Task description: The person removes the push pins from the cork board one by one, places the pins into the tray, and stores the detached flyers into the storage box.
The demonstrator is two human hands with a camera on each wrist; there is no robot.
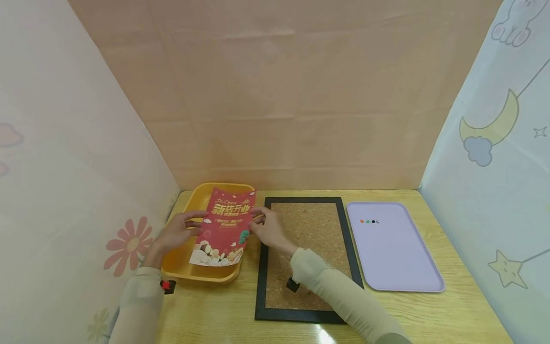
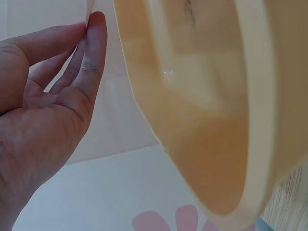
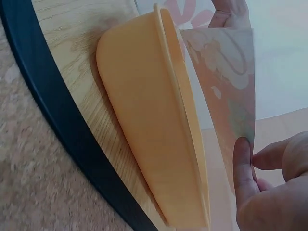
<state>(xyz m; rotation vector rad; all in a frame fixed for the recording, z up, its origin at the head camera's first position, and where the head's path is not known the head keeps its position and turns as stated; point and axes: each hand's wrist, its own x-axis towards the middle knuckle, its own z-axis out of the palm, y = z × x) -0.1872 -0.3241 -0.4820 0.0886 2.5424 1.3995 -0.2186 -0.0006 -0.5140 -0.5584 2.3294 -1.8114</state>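
Note:
A red printed flyer [image 1: 227,229] with gold lettering is held up above the yellow-orange tub [image 1: 195,274]. My left hand [image 1: 178,231] pinches its left edge; in the left wrist view thumb and fingertips meet on the thin sheet, with the hand [image 2: 53,86] beside the tub's rim. On the opposite edge, my right hand [image 1: 270,229] pinches the paper between thumb and finger. The right wrist view shows that hand [image 3: 274,178] and the flyer [image 3: 226,82] apart from the tub [image 3: 144,110]. What lies in the tub beneath the flyer is hidden.
A black-framed cork board [image 1: 313,224] lies right of the tub, partly under my right forearm. Further right is a lilac tray [image 1: 395,253] with several small coloured round pieces [image 1: 369,221] near its upper left. Walls stand left, right and behind the wooden table [image 1: 215,315].

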